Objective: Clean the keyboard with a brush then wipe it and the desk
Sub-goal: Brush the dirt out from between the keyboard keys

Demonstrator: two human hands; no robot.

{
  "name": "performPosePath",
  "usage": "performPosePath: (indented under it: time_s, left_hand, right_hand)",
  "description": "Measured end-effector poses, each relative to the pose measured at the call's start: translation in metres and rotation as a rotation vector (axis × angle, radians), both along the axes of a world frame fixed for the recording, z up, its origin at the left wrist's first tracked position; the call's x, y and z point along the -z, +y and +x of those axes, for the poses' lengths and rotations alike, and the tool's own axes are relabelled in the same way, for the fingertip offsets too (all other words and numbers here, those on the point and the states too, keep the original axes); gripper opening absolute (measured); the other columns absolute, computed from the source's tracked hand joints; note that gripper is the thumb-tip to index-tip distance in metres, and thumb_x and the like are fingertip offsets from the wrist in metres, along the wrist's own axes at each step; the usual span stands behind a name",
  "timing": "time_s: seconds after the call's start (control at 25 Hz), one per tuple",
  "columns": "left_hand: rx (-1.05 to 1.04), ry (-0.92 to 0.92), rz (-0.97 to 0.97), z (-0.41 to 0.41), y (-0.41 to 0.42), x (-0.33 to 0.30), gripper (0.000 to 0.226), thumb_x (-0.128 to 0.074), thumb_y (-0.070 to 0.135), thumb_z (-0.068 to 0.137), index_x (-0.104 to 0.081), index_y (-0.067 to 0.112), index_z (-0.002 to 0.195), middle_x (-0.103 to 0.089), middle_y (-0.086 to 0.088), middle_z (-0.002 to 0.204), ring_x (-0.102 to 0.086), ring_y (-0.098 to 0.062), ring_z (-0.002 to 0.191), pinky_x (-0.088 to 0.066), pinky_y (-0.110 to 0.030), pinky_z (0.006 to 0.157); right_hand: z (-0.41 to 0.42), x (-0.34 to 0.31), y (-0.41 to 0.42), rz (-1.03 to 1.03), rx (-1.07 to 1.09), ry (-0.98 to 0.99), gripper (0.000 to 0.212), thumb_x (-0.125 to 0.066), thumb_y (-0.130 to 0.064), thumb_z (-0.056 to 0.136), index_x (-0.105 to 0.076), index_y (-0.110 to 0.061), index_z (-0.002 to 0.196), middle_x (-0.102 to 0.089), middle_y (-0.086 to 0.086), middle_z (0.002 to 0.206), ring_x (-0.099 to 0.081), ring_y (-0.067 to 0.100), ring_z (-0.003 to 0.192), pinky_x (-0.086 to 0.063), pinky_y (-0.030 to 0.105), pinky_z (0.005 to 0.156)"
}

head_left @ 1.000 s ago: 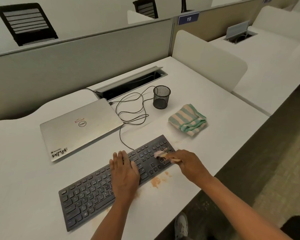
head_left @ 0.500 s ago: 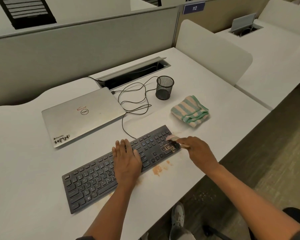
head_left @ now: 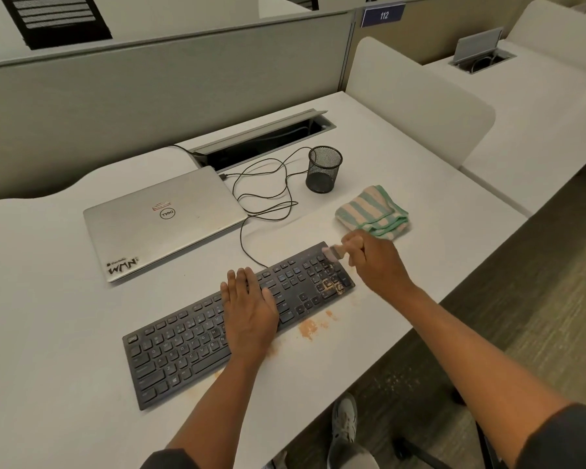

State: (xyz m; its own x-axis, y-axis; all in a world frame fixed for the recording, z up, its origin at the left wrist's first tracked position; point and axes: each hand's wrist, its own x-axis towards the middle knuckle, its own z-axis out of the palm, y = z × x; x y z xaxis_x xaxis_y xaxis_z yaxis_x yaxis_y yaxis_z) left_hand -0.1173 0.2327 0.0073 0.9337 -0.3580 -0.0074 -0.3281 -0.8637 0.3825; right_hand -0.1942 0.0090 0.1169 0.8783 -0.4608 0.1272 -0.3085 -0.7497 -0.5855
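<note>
The left hand [head_left: 249,308] lies flat, palm down, on the middle of the black keyboard [head_left: 183,346], its fingers straight and spread over the keys. The right hand [head_left: 374,258] is curled round the handle of a small brush [head_left: 334,253], gripping it, with the bristle end blurred over the keyboard's far right corner.

The keyboard sits slantwise along the near edge of the white bench [head_left: 48,333], its left end nearer the person and its right end toward the bench's right edge. Orange-brown crumbs [head_left: 330,287] cling to the keys of the number pad at the right end, and more of the same powder [head_left: 308,328] lies on the bench just in front of the keyboard, between the two arms. A thin black cable [head_left: 268,198] runs from the keyboard's far edge in loose loops toward the back of the bench.

A folded cloth [head_left: 372,211] with green and cream stripes rests on the bench just beyond the right hand, near the right edge. Behind it stands a black mesh pen cup [head_left: 323,169], upright. A closed silver laptop [head_left: 163,218] lies to the left of the cable, with stickers on its lid. Behind the laptop and the cup, an open cable hatch [head_left: 264,138] is set into the bench at its back edge.
</note>
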Motion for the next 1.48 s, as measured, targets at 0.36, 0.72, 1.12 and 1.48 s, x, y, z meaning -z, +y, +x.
performPosePath:
  time_s: [0.36,0.72,1.12,1.48]
  left_hand:
    - [0.003,0.003,-0.002,-0.001,0.001,-0.001,0.063,-0.027,0.034,0.106,-0.02,0.001,0.158,-0.024,-0.018,0.164,-0.01,-0.032,0.155,0.0,-0.044,0.128]
    - [0.004,0.006,0.005,0.0,0.001,0.0,0.062,-0.026,0.034,0.106,-0.02,0.001,0.158,-0.023,-0.018,0.164,-0.009,-0.031,0.156,0.001,-0.044,0.128]
    - [0.005,0.01,0.012,0.0,0.0,0.0,0.063,-0.025,0.035,0.106,-0.018,0.001,0.159,-0.021,-0.017,0.165,-0.007,-0.031,0.156,0.0,-0.044,0.128]
    - [0.003,0.012,0.023,0.0,0.0,0.001,0.064,-0.024,0.036,0.106,-0.016,0.003,0.16,-0.02,-0.016,0.166,-0.006,-0.03,0.156,0.001,-0.044,0.128]
  right_hand:
    - [0.034,-0.014,-0.012,-0.017,-0.002,0.433,0.024,-0.048,-0.01,0.09,-0.068,-0.003,0.08,-0.073,0.011,0.069,-0.069,0.025,0.068,-0.057,0.04,0.069]
    - [0.039,-0.012,-0.014,0.045,-0.023,0.252,0.023,-0.047,-0.016,0.097,-0.068,-0.012,0.089,-0.07,0.002,0.07,-0.066,0.018,0.071,-0.049,0.027,0.065]
    - [0.017,-0.008,-0.021,0.108,0.045,0.222,0.025,-0.046,-0.016,0.098,-0.068,-0.008,0.09,-0.067,-0.007,0.067,-0.061,0.008,0.066,-0.047,0.028,0.065]
    - [-0.035,-0.013,0.0,0.186,-0.04,0.091,0.026,-0.048,-0.023,0.102,-0.072,-0.016,0.094,-0.071,-0.002,0.075,-0.065,0.011,0.068,-0.054,0.025,0.062]
